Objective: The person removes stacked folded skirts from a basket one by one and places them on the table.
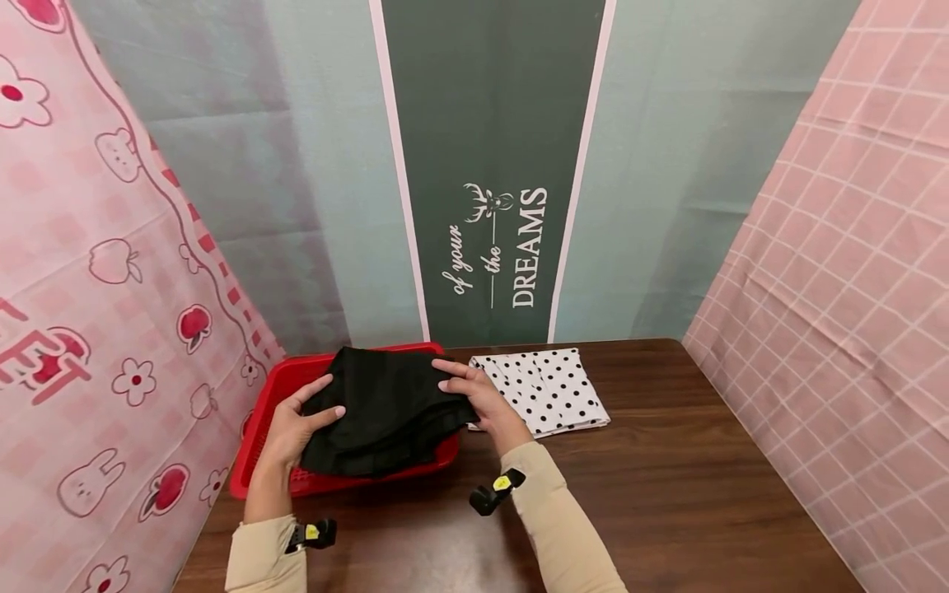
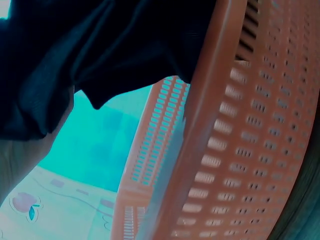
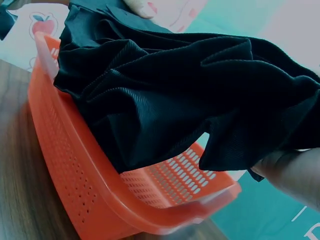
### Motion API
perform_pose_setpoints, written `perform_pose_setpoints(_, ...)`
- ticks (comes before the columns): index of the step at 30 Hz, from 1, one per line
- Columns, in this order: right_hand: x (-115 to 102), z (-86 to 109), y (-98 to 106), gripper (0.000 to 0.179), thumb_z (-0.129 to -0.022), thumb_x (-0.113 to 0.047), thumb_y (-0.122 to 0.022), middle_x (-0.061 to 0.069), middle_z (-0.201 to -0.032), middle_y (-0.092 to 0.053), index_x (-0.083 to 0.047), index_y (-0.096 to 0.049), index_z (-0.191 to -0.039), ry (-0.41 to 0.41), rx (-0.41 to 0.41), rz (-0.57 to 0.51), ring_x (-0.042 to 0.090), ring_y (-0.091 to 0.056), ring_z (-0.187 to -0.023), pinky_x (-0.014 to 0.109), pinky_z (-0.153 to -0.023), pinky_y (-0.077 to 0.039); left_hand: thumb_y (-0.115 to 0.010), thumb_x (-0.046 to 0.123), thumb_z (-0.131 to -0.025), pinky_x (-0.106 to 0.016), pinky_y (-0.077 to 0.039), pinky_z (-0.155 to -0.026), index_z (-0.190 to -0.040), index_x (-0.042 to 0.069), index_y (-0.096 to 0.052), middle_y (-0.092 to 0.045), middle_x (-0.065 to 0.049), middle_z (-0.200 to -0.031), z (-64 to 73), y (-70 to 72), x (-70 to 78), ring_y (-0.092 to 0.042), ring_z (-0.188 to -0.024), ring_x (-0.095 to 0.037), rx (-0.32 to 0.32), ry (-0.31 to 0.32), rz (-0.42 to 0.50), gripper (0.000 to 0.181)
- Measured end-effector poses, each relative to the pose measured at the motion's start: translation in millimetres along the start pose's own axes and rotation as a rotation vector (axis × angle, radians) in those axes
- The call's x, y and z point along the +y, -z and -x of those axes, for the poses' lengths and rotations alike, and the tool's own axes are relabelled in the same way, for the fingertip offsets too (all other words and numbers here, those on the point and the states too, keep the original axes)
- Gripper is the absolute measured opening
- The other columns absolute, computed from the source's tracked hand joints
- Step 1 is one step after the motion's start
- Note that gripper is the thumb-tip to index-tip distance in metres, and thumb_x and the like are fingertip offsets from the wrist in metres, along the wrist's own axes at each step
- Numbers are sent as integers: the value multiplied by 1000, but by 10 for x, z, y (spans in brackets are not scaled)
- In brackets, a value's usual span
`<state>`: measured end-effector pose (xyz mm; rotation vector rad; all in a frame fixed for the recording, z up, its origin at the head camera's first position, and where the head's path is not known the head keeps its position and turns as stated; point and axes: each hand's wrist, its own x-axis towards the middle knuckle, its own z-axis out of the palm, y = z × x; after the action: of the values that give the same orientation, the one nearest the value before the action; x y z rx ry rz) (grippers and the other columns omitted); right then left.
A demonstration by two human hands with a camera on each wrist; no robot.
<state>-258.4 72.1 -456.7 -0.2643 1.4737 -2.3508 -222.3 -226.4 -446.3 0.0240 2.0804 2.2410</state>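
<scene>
A folded black cloth (image 1: 385, 403) is held between both hands over a red plastic basket (image 1: 259, 436). My left hand (image 1: 292, 424) grips its left edge, with the thumb on top. At the right edge, my right hand (image 1: 478, 394) pinches the cloth, fingers lying over the top. Loose layers of the black cloth (image 3: 150, 95) hang down over the basket's rim (image 3: 100, 165) in the right wrist view. From the left wrist, the cloth (image 2: 125, 50) droops beside the basket's slotted wall (image 2: 235, 140); the left fingers are mostly hidden there.
A folded white cloth with black dots (image 1: 544, 391) lies on the brown wooden table (image 1: 667, 486), right of the basket. Patterned pink curtains (image 1: 111, 288) hang at the left, a pink grid curtain (image 1: 853, 288) at the right. A green and grey curtain (image 1: 489, 123) stands behind.
</scene>
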Motion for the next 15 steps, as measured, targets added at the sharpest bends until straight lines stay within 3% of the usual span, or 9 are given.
perform_pose_setpoints(10, -129, 206, 54, 51, -93, -2, -51, 20, -134, -45, 0, -36, -141, 4, -19, -33, 21, -63, -93, 30, -73, -52, -70, 3, -82, -34, -53, -74, -140, 9, -43, -45, -16, -127, 110, -230, 44, -61, -91, -17, 26, -13, 41, 64)
perform_pose_setpoints(15, -183, 311, 95, 50, -95, -2, -48, 22, -138, -39, 0, -34, -142, 6, -49, -21, 22, -62, -95, 31, -74, -52, -70, 4, -82, -31, -52, -76, -139, 9, -44, -43, -16, -131, 135, -289, -7, -57, -95, -18, 12, -50, -27, 64)
